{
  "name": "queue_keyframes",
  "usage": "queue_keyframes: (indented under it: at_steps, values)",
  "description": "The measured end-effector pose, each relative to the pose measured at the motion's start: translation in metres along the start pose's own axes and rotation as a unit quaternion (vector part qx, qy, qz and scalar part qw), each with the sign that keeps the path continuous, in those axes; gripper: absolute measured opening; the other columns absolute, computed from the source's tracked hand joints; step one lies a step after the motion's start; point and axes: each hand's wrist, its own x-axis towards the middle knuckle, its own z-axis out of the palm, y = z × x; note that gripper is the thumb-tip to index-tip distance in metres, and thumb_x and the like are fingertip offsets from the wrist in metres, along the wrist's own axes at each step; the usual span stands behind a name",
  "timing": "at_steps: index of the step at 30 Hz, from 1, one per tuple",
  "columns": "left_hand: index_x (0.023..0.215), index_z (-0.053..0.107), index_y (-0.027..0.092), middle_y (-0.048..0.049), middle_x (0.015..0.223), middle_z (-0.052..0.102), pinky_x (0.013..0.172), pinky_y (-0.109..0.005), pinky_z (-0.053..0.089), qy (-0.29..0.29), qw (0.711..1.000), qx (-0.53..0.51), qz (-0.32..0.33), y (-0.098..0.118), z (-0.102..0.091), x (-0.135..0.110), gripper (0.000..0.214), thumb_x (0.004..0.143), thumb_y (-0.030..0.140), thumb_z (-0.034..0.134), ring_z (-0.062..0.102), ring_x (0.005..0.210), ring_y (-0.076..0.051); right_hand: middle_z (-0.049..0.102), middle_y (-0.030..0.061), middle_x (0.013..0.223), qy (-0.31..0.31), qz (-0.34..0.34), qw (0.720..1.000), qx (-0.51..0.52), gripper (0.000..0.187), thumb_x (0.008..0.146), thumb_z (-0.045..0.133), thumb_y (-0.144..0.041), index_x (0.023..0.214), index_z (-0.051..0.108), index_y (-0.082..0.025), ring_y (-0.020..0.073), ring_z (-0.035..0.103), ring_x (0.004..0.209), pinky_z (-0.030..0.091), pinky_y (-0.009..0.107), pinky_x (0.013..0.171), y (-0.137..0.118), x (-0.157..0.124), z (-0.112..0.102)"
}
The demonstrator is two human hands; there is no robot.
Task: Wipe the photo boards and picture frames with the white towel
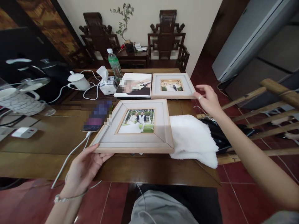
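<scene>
A large pale wooden picture frame (137, 126) with a wedding photo lies in front of me on the dark wooden table (58, 137). My left hand (85, 166) grips its near left corner, fingers closed under the edge. My right hand (207, 99) hovers with fingers spread beside the right edge of a smaller framed photo (172, 86) farther back, holding nothing. A frameless photo print (134, 85) lies left of that small frame. A folded white towel (192, 138) rests to the right of the large frame.
A phone (98, 116) on a white cable lies left of the large frame. Behind stand a tissue box (107, 84), a green bottle (115, 63), a white teapot (78, 81) and cups at left. Bamboo chair poles (261, 102) are at right; carved chairs stand by the wall.
</scene>
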Motion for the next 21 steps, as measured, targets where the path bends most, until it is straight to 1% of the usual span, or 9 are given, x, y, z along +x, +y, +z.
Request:
queue_keyframes:
  at_steps: [2,4,7,9,12,14,16,19,21]
  values:
    - [0.087,0.069,0.010,-0.0113,0.084,0.077,0.065,-0.035,0.066,-0.002,1.000,-0.002,0.008,0.000,0.000,0.001,0.019,0.074,0.003,0.056,0.074,0.066,-0.023,0.064,0.0098,0.117,-0.105,-0.117,0.988,-0.004,0.011,0.087,0.056,-0.029,0.095,0.063,-0.024,0.0286,0.059,0.114,0.049,0.051,0.097,-0.038,-0.051,-0.031]
    - [0.091,0.069,0.012,-0.0105,0.086,0.077,0.064,-0.036,0.066,0.004,1.000,-0.011,0.010,0.000,0.002,0.002,0.023,0.074,0.004,0.056,0.074,0.067,-0.023,0.061,0.0099,0.130,-0.215,-0.223,0.950,-0.026,0.008,0.090,0.057,-0.026,0.092,0.064,-0.026,0.0297,0.057,0.122,0.049,0.053,0.100,-0.071,-0.106,-0.057]
    - [0.096,0.069,0.014,-0.0093,0.087,0.078,0.065,-0.035,0.066,-0.003,1.000,-0.017,0.007,-0.002,0.004,0.002,0.028,0.074,0.004,0.056,0.075,0.069,-0.024,0.051,0.0099,0.146,-0.242,-0.294,0.920,-0.091,0.016,0.088,0.060,-0.020,0.100,0.068,-0.028,0.0328,0.043,0.138,0.046,0.055,0.106,-0.095,-0.168,-0.071]
    - [0.099,0.069,0.014,-0.0081,0.084,0.077,0.065,-0.034,0.066,-0.015,1.000,-0.016,0.006,-0.003,0.004,0.003,0.030,0.074,0.003,0.056,0.074,0.068,-0.023,0.049,0.0147,0.148,-0.232,-0.307,0.910,-0.155,0.020,0.089,0.059,-0.023,0.107,0.069,-0.023,0.0354,0.041,0.139,0.046,0.057,0.105,-0.095,-0.187,-0.059]
    - [0.100,0.069,0.014,-0.0075,0.081,0.077,0.066,-0.034,0.066,-0.023,1.000,-0.015,0.009,-0.004,0.004,0.004,0.031,0.074,0.003,0.056,0.074,0.068,-0.023,0.055,0.0202,0.141,-0.223,-0.295,0.899,-0.234,0.025,0.091,0.059,-0.035,0.097,0.074,-0.016,0.0385,0.049,0.130,0.048,0.058,0.100,-0.088,-0.188,-0.022]
    - [0.097,0.068,0.013,-0.0083,0.082,0.077,0.067,-0.034,0.066,-0.027,0.999,-0.014,0.012,-0.005,0.004,0.004,0.028,0.075,0.003,0.055,0.075,0.069,-0.023,0.062,0.0198,0.131,-0.212,-0.265,0.904,-0.261,0.029,0.090,0.061,-0.040,0.080,0.076,-0.017,0.0388,0.055,0.117,0.050,0.058,0.092,-0.084,-0.178,0.002]
    - [0.093,0.068,0.012,-0.0094,0.084,0.077,0.068,-0.034,0.066,-0.032,0.999,-0.014,0.014,-0.005,0.004,0.004,0.024,0.076,0.003,0.053,0.075,0.070,-0.022,0.067,0.0173,0.120,-0.194,-0.246,0.914,-0.259,0.026,0.087,0.065,-0.039,0.073,0.076,-0.019,0.0371,0.058,0.107,0.049,0.058,0.087,-0.081,-0.165,0.013]
    - [0.089,0.067,0.011,-0.0102,0.086,0.077,0.069,-0.034,0.066,-0.034,0.999,-0.018,0.014,-0.005,0.004,0.004,0.021,0.078,0.003,0.051,0.075,0.070,-0.022,0.072,0.0126,0.106,-0.123,-0.222,0.948,-0.195,0.019,0.085,0.068,-0.037,0.076,0.075,-0.022,0.0341,0.059,0.102,0.046,0.057,0.089,-0.070,-0.144,-0.006]
    - [0.089,0.066,0.011,-0.0105,0.086,0.077,0.069,-0.035,0.066,-0.033,0.999,-0.018,0.014,-0.006,0.005,0.004,0.021,0.079,0.002,0.050,0.075,0.069,-0.022,0.072,0.0112,0.097,-0.039,-0.138,0.984,-0.109,0.026,0.082,0.070,-0.046,0.071,0.071,-0.022,0.0330,0.062,0.096,0.047,0.055,0.087,-0.058,-0.131,-0.036]
